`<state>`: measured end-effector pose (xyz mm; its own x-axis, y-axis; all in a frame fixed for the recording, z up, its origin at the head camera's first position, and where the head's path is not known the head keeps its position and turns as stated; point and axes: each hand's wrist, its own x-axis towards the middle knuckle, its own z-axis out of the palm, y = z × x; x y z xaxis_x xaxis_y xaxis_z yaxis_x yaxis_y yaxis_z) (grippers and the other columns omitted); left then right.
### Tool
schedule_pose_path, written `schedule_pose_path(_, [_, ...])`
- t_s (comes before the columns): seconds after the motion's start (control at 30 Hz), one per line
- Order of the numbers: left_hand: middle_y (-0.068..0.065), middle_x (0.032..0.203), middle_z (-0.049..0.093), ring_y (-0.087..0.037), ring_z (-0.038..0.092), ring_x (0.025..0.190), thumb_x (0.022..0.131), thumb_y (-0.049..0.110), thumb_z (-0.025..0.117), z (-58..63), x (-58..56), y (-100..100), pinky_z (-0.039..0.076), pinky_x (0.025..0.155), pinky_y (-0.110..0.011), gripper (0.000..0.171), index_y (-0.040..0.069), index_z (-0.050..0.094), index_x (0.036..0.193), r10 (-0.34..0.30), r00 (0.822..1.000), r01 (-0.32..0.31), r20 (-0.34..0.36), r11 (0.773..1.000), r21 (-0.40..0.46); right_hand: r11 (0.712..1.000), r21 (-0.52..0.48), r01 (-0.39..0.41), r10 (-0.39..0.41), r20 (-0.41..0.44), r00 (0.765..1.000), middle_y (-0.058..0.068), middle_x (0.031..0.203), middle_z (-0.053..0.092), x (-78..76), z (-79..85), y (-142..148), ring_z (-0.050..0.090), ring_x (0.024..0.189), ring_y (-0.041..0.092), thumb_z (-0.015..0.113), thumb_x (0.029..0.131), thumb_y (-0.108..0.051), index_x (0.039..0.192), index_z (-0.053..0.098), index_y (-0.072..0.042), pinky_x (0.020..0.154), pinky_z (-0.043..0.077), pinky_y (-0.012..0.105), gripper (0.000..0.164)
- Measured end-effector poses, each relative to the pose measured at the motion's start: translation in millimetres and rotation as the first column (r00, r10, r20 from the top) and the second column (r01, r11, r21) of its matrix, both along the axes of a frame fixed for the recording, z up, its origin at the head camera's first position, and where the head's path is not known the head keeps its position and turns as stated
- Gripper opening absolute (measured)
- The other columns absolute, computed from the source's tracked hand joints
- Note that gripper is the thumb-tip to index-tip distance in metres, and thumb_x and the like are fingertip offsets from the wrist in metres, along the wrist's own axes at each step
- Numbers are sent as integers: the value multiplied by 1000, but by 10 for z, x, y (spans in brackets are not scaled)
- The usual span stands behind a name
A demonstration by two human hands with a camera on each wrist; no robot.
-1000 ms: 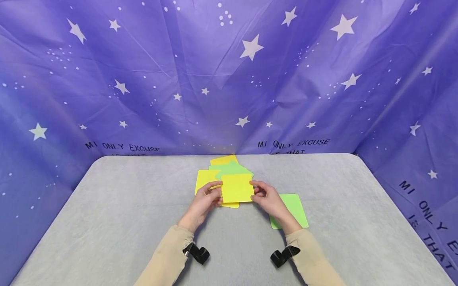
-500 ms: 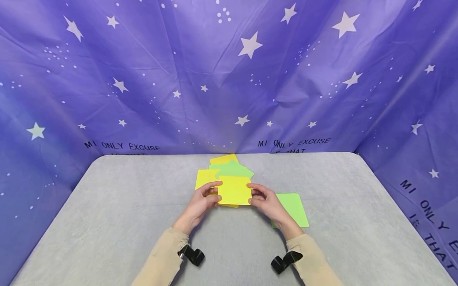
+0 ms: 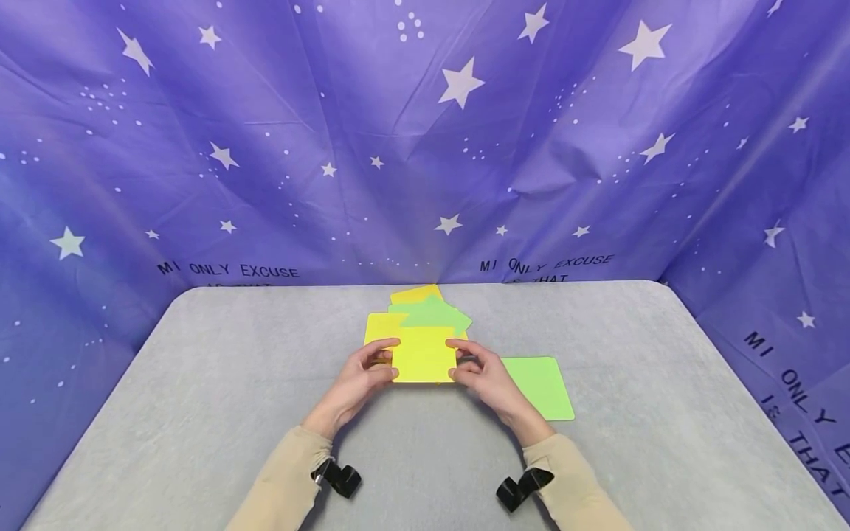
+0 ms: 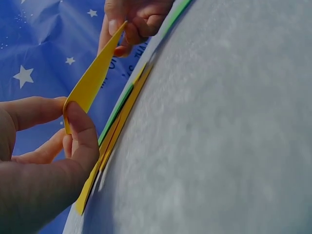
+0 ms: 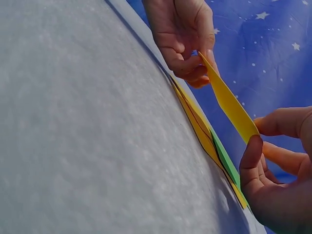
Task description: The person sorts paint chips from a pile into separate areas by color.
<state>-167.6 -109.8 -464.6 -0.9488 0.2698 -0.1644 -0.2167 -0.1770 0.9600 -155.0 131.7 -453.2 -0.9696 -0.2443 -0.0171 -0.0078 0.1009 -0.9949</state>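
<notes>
Both hands and the yellow card (image 3: 424,355) have shifted toward the person's left since the earlier frame, the card now a little nearer the body. Left hand (image 3: 352,380) and right hand (image 3: 488,377) each pinch one short side of it between thumb and fingers, closed down to its thin edge (the other fingers bend loosely behind). It is a flat, smooth rectangle with a matte face, and the wrist views show it tilted, slightly bowed, and held up clear of the desk (image 3: 425,472).

Just beyond and below it lies a loose pile (image 3: 433,316) of yellow and green cards, overlapping at odd angles so that their corners jut out; how many there are I cannot tell. Near the right wrist, apart from the pile, one green card (image 3: 547,387) lies flat, its visible corners rounded and part of it hidden by the arm.

Beige cloth sleeves (image 3: 282,476) cover the forearms, each with a small black camera (image 3: 341,479) at the cuff. Mottled pale grey, the desk has rounded far corners. Behind it hangs a creased purple-blue backdrop (image 3: 332,96), printed with white stars, dots and dark lettering.
</notes>
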Motion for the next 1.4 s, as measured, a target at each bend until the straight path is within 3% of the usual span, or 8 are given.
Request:
schedule_pose_path(0.17, [-20,118,43,-14,55,88,82,-9,60,-11,40,-129,49,74,-23,59,-6,44,138,-35,999,34,-4,999,-31,998,36,-43,44,-38,998,20,108,47,24,-15,-96,40,63,5,64,85,6,133,48,10,67,42,20,50])
schedule_pose_path(0.33, [-23,124,43,-16,59,95,84,-8,60,-30,65,-301,50,79,-26,60,-7,39,140,-97,995,96,-16,995,-34,995,74,-67,74,-88,993,21,105,49,50,-30,-210,48,64,6,65,83,6,130,51,11,63,43,20,49])
schedule_pose_path(0.57, [-19,125,46,-20,62,103,86,-7,61,-19,69,-593,51,86,-32,60,-8,38,141,-175,982,173,-63,984,-44,988,131,-79,96,-132,987,17,101,51,91,11,-397,55,70,14,67,82,7,127,53,11,62,46,20,48])
schedule_pose_path(0.77, [-19,124,46,-18,63,97,87,-4,63,-7,78,-817,52,83,-33,57,-9,40,138,-192,978,182,-77,975,-128,981,174,-82,113,-177,978,13,99,53,104,-10,-566,51,69,10,70,80,2,126,56,7,61,45,20,48])
schedule_pose_path(1.0, [-15,111,56,-15,61,91,86,0,66,-5,122,-1007,54,76,-30,50,-11,47,131,-208,973,176,-98,949,-263,963,240,-123,172,-195,966,12,96,55,150,-7,-699,50,68,8,72,81,-1,126,56,7,59,44,19,48])
schedule_pose_path(1.23, [-13,97,60,-14,62,84,87,-1,66,20,157,-1117,54,74,-28,44,-13,49,126,-226,969,184,-98,928,-324,929,344,-138,228,-234,945,8,93,55,202,-48,-784,47,66,5,72,82,-1,125,56,7,59,42,20,47])
schedule_pose_path(1.4, [-13,91,61,-18,61,78,87,0,65,62,200,-1194,53,68,-29,40,-10,51,123,-254,961,189,-106,889,-417,905,397,-153,254,-216,943,4,90,55,232,-51,-867,46,63,3,73,82,-2,125,57,5,59,42,20,46])
